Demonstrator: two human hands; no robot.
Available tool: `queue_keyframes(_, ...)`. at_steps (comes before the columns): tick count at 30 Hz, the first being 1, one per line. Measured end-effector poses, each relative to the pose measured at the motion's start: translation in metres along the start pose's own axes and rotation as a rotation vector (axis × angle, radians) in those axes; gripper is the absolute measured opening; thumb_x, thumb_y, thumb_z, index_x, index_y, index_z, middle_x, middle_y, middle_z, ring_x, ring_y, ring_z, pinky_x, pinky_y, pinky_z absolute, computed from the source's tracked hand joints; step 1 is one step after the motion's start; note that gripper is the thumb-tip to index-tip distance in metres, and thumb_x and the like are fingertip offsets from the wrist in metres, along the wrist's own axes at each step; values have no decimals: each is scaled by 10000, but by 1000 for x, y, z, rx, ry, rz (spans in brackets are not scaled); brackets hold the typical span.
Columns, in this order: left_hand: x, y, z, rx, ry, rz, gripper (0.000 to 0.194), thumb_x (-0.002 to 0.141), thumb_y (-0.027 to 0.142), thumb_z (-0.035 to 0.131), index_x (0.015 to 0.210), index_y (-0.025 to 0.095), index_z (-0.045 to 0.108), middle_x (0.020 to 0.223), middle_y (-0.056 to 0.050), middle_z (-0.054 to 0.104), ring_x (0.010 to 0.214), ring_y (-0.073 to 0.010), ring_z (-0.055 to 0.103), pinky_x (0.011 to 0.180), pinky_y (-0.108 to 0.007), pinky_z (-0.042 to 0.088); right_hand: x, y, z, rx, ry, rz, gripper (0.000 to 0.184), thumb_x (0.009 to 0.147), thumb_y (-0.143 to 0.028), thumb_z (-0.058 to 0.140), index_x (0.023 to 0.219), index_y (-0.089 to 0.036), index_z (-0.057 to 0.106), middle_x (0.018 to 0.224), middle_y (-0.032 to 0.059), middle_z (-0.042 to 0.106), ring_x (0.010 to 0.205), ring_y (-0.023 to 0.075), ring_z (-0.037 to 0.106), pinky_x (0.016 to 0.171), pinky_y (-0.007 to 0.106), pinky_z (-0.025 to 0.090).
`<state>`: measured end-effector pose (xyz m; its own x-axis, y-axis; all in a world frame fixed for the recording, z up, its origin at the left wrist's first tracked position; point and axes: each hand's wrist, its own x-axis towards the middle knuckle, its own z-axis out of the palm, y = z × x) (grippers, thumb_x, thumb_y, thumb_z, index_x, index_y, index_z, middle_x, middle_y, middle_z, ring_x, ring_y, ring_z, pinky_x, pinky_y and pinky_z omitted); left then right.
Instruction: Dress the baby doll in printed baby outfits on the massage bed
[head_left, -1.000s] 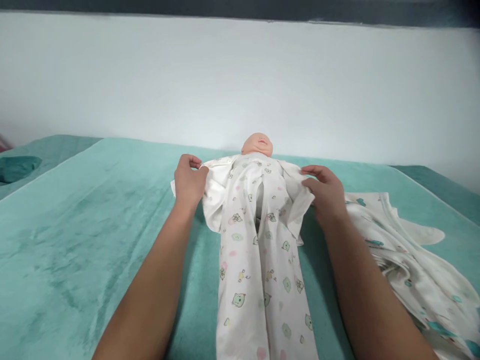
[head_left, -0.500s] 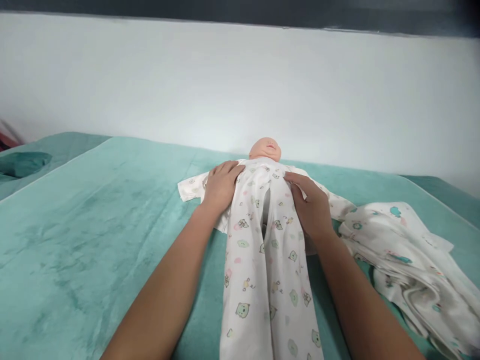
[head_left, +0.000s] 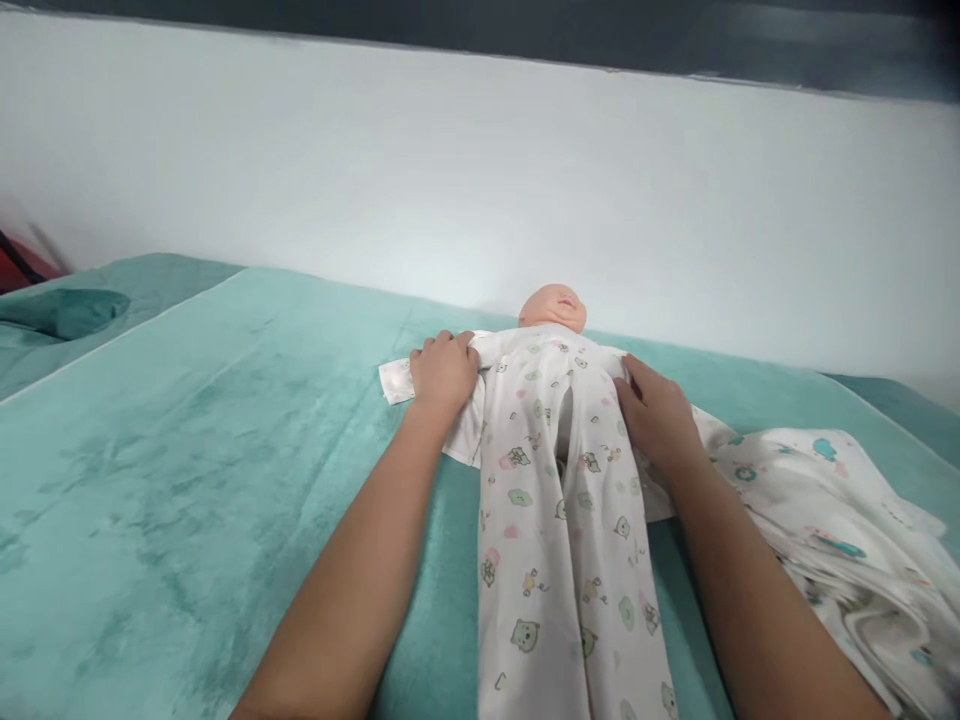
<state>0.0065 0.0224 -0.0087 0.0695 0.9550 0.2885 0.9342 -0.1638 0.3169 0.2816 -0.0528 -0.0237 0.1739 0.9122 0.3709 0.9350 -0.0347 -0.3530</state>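
A baby doll lies on its back on the teal cover (head_left: 187,450), its bare head (head_left: 553,306) pointing away from me. It wears a white printed baby suit (head_left: 555,500) whose legs run toward me. My left hand (head_left: 442,372) sits on the suit's left shoulder with fingers curled into the fabric beside the spread sleeve. On the suit's other side, my right hand (head_left: 658,418) lies palm down, fingers stretched flat against the cloth. The front of the suit gapes a little along the middle.
A heap of white printed cloths (head_left: 840,520) lies on the cover just right of my right forearm. A dark teal cushion (head_left: 67,312) and something red (head_left: 15,268) are at the far left. A white wall (head_left: 450,180) stands behind the doll.
Both hands let the sleeves down flat, moved in over the doll's chest, then slid out to the suit's shoulders and sides. The view has shifted a little to the left.
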Motion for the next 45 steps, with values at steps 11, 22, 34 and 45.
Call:
queue_keyframes(11, -1, -3, 2, -10, 28, 4, 404, 957, 285, 346, 1256, 288, 618, 1149, -84, 655, 1068, -291, 584, 888, -454, 427, 55, -139, -9, -100, -346, -392, 372, 919, -421, 487, 1161, -193, 653, 1253, 120, 668, 1103, 288, 617, 876, 380, 487)
queue_keyframes(22, -1, -7, -4, -60, 24, 5, 352, 966, 254, 375, 1225, 293, 611, 1139, -65, 665, 1071, -266, 603, 864, -402, 448, 102, -169, 18, -310, -622, -454, 300, 840, -476, 628, 1047, -274, 707, 1013, 68, 734, 892, 281, 664, 741, 372, 463)
queue_keyframes(34, -4, -4, -6, 25, 16, 6, 569, 865, 124, 456, 1414, 265, 412, 1361, -121, 544, 1245, -304, 498, 1002, -485, 428, 97, -132, -22, -157, -407, -301, 354, 849, -469, 628, 1138, -280, 704, 1059, 56, 729, 904, 283, 645, 803, 391, 454)
queue_keyframes(45, 0, -8, 5, 165, 4, 40, 349, 916, 148, 367, 1194, 233, 562, 1216, -128, 613, 1184, -337, 516, 1098, -600, 316, 41, -40, -10, 270, -76, -55, 436, 948, -335, 369, 1253, -249, 670, 1299, 37, 669, 1168, 272, 604, 1019, 432, 450)
